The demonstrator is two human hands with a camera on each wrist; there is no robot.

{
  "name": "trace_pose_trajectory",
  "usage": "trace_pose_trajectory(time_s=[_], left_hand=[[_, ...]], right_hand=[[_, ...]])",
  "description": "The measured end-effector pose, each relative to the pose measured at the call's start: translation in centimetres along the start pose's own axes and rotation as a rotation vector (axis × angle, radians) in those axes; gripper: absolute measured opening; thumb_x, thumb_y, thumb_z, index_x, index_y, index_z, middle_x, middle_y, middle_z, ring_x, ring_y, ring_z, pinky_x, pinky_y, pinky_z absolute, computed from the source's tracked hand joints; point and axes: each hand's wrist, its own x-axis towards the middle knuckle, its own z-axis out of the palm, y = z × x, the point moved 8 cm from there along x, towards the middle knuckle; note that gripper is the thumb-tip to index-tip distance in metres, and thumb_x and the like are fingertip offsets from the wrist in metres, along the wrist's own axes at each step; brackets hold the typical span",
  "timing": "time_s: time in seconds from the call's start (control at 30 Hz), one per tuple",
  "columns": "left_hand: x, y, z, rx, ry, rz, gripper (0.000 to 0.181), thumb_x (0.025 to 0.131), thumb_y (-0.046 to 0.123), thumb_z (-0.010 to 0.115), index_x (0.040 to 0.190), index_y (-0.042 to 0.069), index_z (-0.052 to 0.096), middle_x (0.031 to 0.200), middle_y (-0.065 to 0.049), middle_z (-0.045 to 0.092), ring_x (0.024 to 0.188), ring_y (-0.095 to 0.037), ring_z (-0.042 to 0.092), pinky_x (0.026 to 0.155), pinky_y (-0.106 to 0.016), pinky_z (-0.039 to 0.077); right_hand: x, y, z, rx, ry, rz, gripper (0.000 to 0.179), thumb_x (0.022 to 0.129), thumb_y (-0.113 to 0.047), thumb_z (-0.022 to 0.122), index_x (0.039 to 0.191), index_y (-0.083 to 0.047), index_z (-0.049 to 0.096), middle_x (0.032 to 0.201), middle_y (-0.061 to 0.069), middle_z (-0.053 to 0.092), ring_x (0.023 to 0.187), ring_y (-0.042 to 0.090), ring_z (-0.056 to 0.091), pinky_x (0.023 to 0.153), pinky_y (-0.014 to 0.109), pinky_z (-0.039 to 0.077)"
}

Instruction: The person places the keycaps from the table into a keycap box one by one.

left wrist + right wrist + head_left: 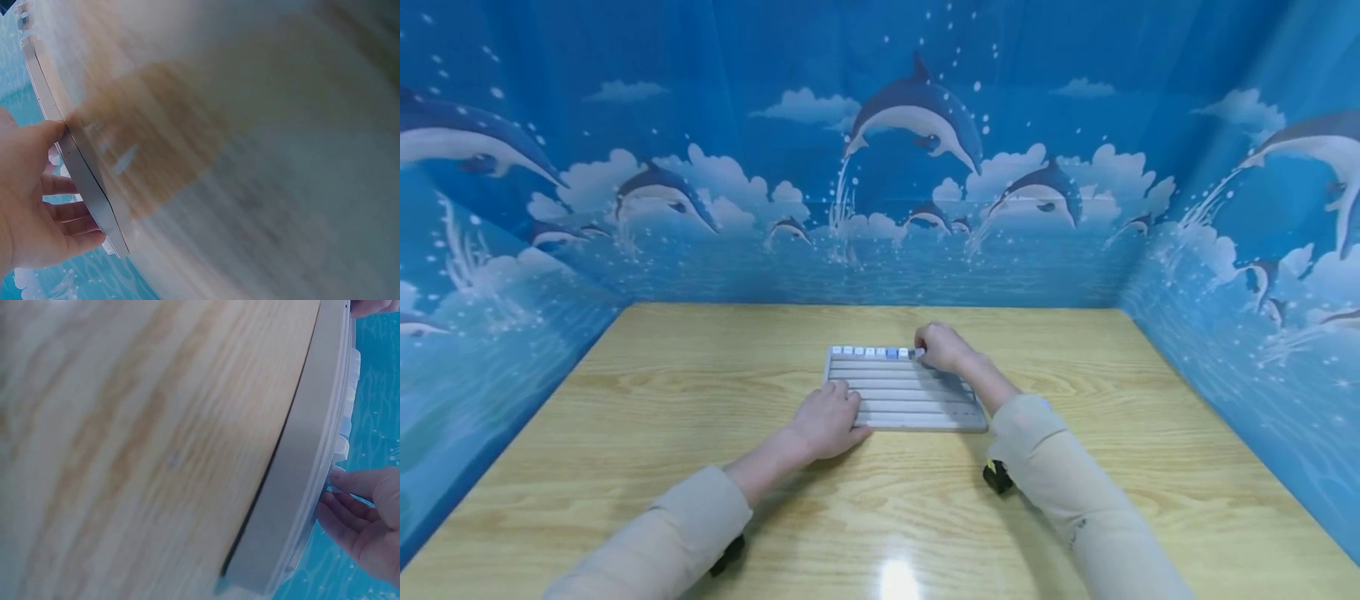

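A pale grey ridged tray (pixel 917 408) lies flat on the wooden table. Along its far edge runs a row of small white pieces (pixel 859 351) that look like keycaps, with a blue one (pixel 891 353) among them. My left hand (pixel 829 419) holds the tray's near left corner; in the left wrist view the thumb touches the front side and the fingers (pixel 84 225) reach round the end. At the right end of the row, my right hand (pixel 943 346) pinches a small piece between thumb and fingers (pixel 350 519). That piece is mostly hidden.
The wooden table (pixel 700 350) extends around the tray on all sides. A blue curtain (pixel 737 250) printed with dolphins stands behind it and along both sides. Dark wrist-worn devices (pixel 997 477) hang under the forearms.
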Motion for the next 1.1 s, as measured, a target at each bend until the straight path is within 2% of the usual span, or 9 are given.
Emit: trace_pose_trajectory(time_s=[0.53,0.93,1.1], left_hand=[[0.17,-0.15,0.21,-0.02,-0.007,-0.013,0.049,0.087,0.049,0.058,0.101,0.003,0.059,0.092,-0.011,0.05,0.081,-0.022,0.047,0.07,-0.035,0.046],[0.24,-0.15,0.01,-0.009,0.015,0.0,0.048,0.087,0.048,0.058,0.101,0.002,0.059,0.091,-0.012,0.05,0.08,-0.022,0.047,0.068,-0.035,0.046],[0.28,-0.09,0.23,-0.003,-0.001,0.001,0.049,0.087,0.048,0.057,0.102,0.002,0.059,0.092,-0.012,0.05,0.081,-0.022,0.047,0.069,-0.035,0.046]], right_hand=[[0.54,-0.35,0.28,-0.037,0.007,-0.031,0.017,0.086,-0.004,0.063,0.103,-0.003,0.065,0.094,0.009,0.06,0.087,0.021,0.056,0.073,0.034,0.048],[0.81,-0.31,0.03,0.001,-0.006,-0.018,0.018,0.086,-0.006,0.061,0.103,-0.002,0.066,0.099,0.01,0.061,0.094,0.024,0.054,0.08,0.037,0.047],[0.62,-0.12,0.24,0.008,-0.005,-0.024,0.018,0.087,-0.006,0.062,0.104,-0.003,0.066,0.099,0.009,0.062,0.094,0.024,0.056,0.08,0.037,0.047]])
